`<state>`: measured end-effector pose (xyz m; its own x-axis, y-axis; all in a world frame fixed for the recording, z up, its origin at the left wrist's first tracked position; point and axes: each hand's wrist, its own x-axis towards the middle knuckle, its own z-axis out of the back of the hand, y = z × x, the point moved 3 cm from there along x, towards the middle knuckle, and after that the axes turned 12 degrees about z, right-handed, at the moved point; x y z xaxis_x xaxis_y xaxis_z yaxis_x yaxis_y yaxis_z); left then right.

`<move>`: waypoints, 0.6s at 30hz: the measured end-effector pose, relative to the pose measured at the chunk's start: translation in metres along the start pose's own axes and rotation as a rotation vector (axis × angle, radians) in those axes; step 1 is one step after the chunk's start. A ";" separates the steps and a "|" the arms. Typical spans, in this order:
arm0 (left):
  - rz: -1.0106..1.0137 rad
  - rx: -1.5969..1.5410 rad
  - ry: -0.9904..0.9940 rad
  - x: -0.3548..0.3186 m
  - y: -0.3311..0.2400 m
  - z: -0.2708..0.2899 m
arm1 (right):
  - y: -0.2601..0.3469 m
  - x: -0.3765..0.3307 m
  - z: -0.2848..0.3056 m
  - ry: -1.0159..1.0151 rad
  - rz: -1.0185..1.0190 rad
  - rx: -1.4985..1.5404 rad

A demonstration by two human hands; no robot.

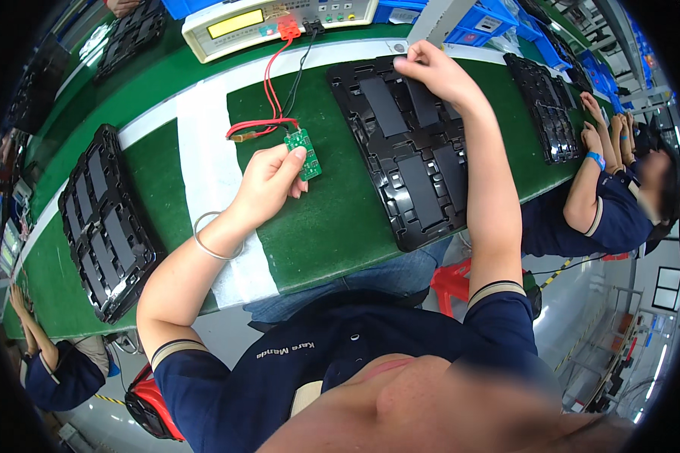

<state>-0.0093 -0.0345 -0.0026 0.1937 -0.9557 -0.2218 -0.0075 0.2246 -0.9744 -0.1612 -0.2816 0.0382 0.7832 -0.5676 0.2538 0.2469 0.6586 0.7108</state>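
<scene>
My left hand grips a small green circuit board between thumb and fingers, above the green work surface. Red test leads and a black lead run from the bench meter, with their ends gathered at the board's top; whether they touch it I cannot tell. My right hand is over the far edge of a black moulded tray holding dark flat rectangular pieces. Its thumb and fingertips are pinched together; anything between them is too small to make out.
Another black tray lies to the left, and a further one to the right by a co-worker. Blue bins and a metal post stand at the back. A white strip crosses the bench.
</scene>
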 end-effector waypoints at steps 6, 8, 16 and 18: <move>0.007 0.031 0.001 0.002 0.002 0.000 | 0.041 -0.010 -0.012 0.113 0.014 0.525; -0.002 0.018 0.003 0.002 0.001 -0.001 | 0.059 -0.013 -0.034 0.136 0.083 0.829; 0.027 -0.030 -0.021 0.001 -0.003 0.000 | 0.099 -0.042 -0.097 0.312 -0.147 0.899; 0.022 -0.038 -0.023 0.001 -0.003 0.000 | 0.097 -0.043 -0.102 0.291 -0.164 0.896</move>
<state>-0.0087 -0.0361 0.0006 0.2153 -0.9459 -0.2429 -0.0491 0.2379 -0.9700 -0.1125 -0.1432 0.0295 0.9188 -0.3942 0.0193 -0.0679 -0.1096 0.9917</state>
